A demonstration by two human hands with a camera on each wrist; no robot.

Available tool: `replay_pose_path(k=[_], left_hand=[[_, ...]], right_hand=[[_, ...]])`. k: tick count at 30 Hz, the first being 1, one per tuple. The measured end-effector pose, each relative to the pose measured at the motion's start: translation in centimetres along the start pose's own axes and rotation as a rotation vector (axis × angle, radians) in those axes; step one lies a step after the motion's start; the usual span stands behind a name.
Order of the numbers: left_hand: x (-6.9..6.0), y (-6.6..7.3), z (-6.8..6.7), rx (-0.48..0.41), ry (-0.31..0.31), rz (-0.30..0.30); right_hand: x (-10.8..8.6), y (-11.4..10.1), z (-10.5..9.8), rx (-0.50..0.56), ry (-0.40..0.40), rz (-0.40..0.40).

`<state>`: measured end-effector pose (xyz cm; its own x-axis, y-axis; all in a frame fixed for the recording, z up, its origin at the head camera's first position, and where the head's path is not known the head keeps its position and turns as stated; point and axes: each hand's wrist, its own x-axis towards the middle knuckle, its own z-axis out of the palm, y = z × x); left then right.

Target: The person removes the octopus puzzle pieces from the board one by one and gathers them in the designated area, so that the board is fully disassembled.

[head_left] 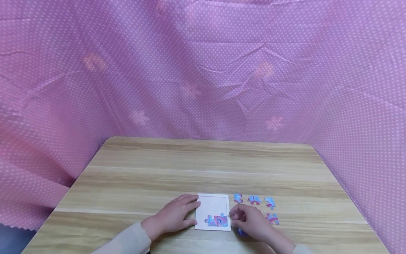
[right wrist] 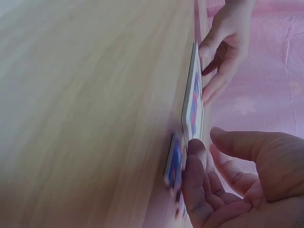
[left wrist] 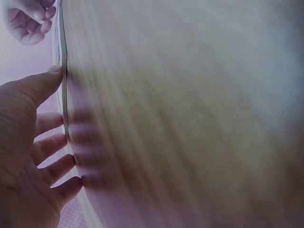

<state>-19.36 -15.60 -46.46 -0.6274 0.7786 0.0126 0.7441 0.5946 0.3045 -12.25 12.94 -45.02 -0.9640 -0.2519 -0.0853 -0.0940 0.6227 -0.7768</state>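
Observation:
A white square puzzle tray [head_left: 210,205] lies flat on the table, with joined jigsaw pieces [head_left: 217,221] in its lower right corner. My left hand [head_left: 177,214] rests at the tray's left side; in the left wrist view its thumb and fingertips [left wrist: 54,70] touch the edge. Beside the right edge is my right hand [head_left: 252,222], its fingers loosely bent. The right wrist view shows a gap between thumb and index finger, and nothing visible in it. Under and beside this hand lies a blue piece [right wrist: 175,159], partly hidden in the head view.
Right of the tray lie several loose jigsaw pieces: three in a back row, the middle one [head_left: 254,200] among them, and another piece [head_left: 272,218] nearer, partly behind the right hand. The wooden table [head_left: 142,183] is bordered by a pink dotted cloth [head_left: 203,88] at the back and sides.

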Motion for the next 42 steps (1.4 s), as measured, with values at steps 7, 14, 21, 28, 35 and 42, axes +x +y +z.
replay_pose_path(k=[7,14,21,28,35,42], left_hand=[[0.0,0.0,-0.1,-0.012,-0.006,-0.010],[0.1,-0.1,0.0,0.000,0.000,-0.002],[0.3,0.0,-0.3,0.000,-0.007,-0.003],[0.2,0.0,-0.2,0.005,-0.003,0.001],[0.2,0.0,-0.2,-0.004,-0.006,-0.008],[0.2,-0.1,-0.1,-0.009,-0.007,-0.011]], right_hand=[[1.5,-1.5,1.7,0.061,-0.023,0.007],[2.2,-2.0,2.6,0.073,-0.033,-0.036],[2.4,-1.8,2.8,0.069,-0.039,-0.025],[2.5,-2.0,2.7,0.079,-0.076,-0.010],[2.5,-2.3,2.8,0.046,-0.077,-0.020],[2.4,-2.7,3.2,-0.027,-0.032,-0.065]])
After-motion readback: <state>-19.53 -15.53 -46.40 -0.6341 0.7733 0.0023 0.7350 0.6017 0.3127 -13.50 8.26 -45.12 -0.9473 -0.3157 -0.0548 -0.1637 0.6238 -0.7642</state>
